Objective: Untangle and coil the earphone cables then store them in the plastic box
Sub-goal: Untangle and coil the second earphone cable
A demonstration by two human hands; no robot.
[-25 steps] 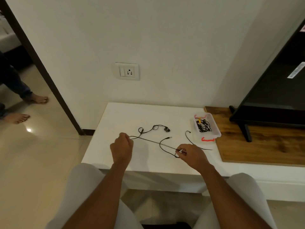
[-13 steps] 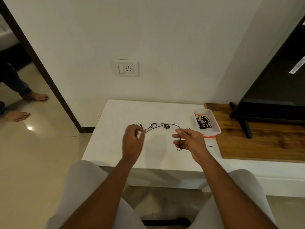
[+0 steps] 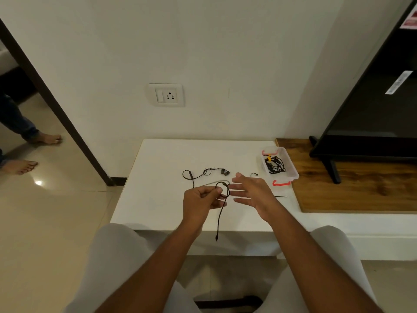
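The step in hand looks like coiling: the left hand has its fingers curled round a small loop of the earphone cable, held just above the table, while the right hand hovers close beside it with fingers straight and spread, holding nothing. To do this well, the right hand should probably feed each turn onto the left one at a time. The turns should be even in size and the pinch firm, so the loop does not spring open. The free tail hangs nearly straight down from the left hand, its long axis upright and the plug pointing at the floor past the near table edge. The rest trails away across the table to the earbuds. The plastic box stands well to the right, already holding dark cables.
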